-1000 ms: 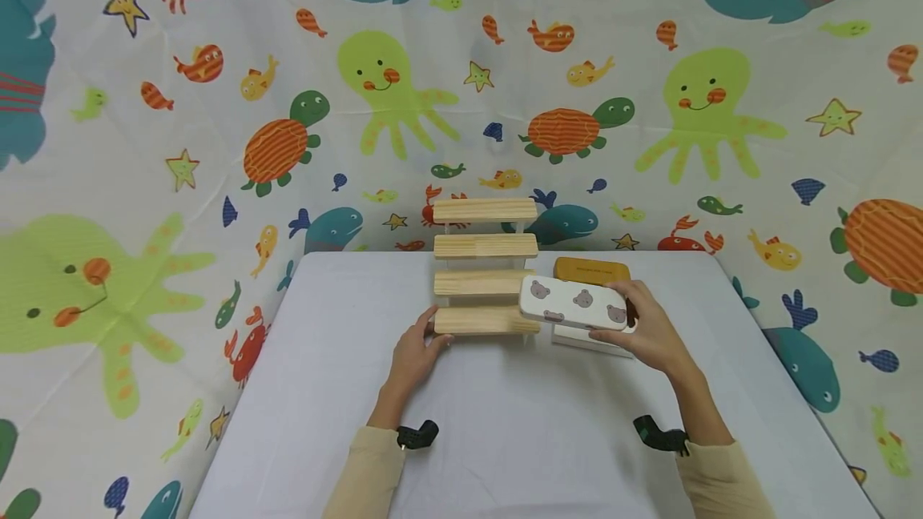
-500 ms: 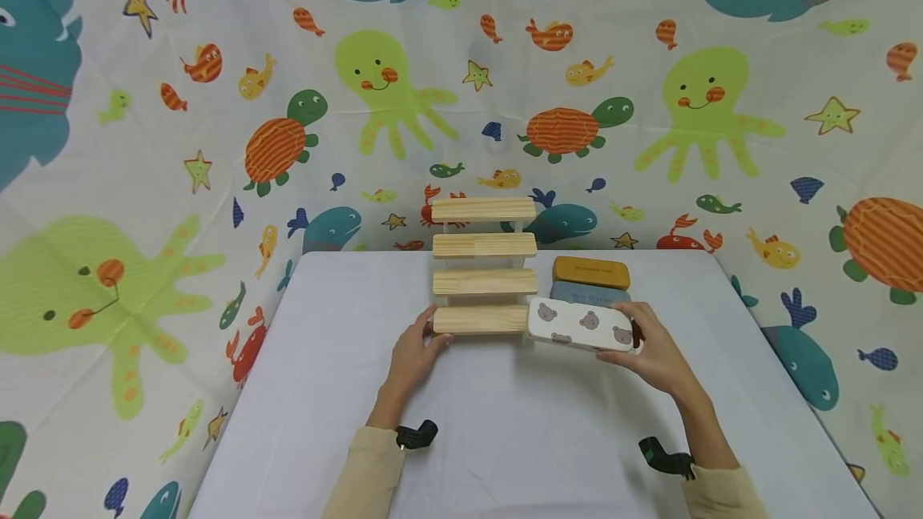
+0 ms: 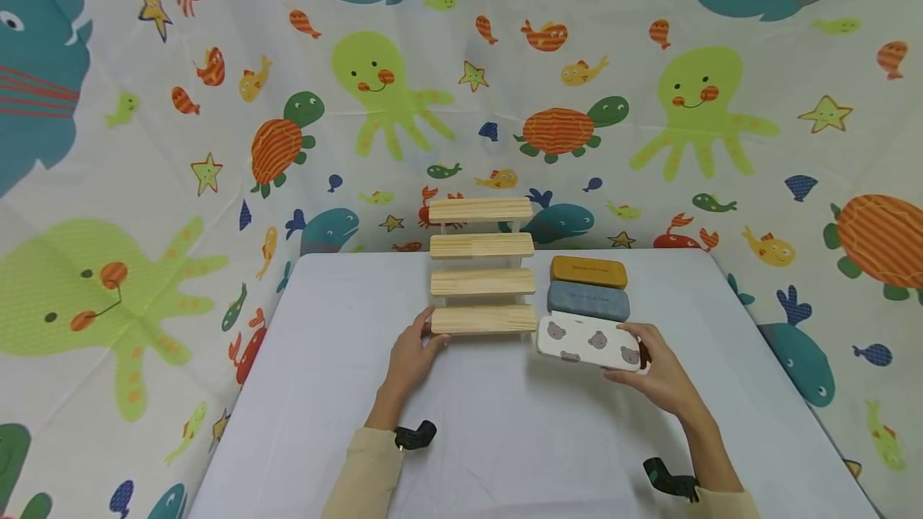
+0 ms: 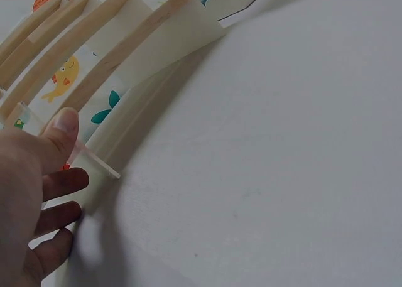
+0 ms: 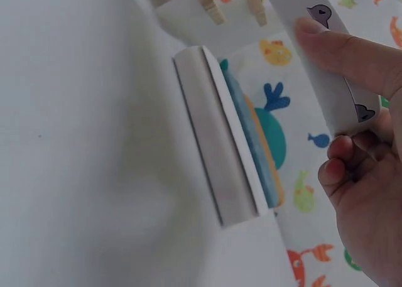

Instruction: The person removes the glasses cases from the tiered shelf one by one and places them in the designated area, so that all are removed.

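Observation:
A white glasses case with printed bear faces (image 3: 590, 343) is in my right hand (image 3: 659, 371); thumb and fingers grip its right end. In the right wrist view the held case (image 5: 330, 67) hangs above the table, over a white case (image 5: 217, 136) lying there. The held case mostly hides that lower one in the head view. My left hand (image 3: 413, 359) grips the left end of the lowest plank of a four-tier wooden-step stand (image 3: 483, 319). In the left wrist view its thumb lies against the plank (image 4: 107, 64), beside a clear side support.
Behind the held case lie a blue-grey case (image 3: 588, 300) and a mustard case (image 3: 588, 271), in a row right of the stand. A white cloth covers the table (image 3: 476, 439). A sea-animal curtain (image 3: 461, 126) hangs at the back and sides.
My right hand has drawn the bear-print case down and right, away from the stand's lowest step. The blue-grey case has come into view. My left hand has stayed on the stand.

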The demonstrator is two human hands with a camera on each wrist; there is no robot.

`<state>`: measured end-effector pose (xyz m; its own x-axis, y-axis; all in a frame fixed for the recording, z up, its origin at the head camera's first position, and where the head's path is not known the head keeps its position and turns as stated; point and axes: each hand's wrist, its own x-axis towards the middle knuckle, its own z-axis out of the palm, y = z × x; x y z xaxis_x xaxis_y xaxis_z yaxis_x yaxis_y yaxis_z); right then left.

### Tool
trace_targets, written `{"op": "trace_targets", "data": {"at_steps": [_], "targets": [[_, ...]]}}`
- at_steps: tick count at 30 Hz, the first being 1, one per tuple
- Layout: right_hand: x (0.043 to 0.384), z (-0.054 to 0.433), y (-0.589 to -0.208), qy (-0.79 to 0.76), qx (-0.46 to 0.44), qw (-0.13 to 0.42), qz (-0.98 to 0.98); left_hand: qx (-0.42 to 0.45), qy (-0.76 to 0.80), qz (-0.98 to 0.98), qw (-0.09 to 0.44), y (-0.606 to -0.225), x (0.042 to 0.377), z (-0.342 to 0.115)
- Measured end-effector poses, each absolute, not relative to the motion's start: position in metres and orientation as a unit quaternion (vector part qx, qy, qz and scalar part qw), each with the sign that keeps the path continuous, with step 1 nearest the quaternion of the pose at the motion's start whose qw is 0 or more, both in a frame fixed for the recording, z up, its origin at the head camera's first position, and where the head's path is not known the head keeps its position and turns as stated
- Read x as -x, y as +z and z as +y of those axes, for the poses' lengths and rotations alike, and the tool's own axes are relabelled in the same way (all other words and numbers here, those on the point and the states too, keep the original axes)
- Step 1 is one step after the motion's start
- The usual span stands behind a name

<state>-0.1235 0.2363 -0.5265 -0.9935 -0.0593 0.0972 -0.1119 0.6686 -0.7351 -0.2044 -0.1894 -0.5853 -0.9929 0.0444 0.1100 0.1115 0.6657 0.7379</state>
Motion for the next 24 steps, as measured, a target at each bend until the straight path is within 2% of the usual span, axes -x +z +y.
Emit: {"op": "trace_targets", "data": {"at_steps": [24], "targets": [[0.118, 0.25, -0.564, 0.401, -0.025, 0.001, -0.916, 0.039, -0.405, -0.913, 0.042, -0.585, 0.2, -0.187]]}}
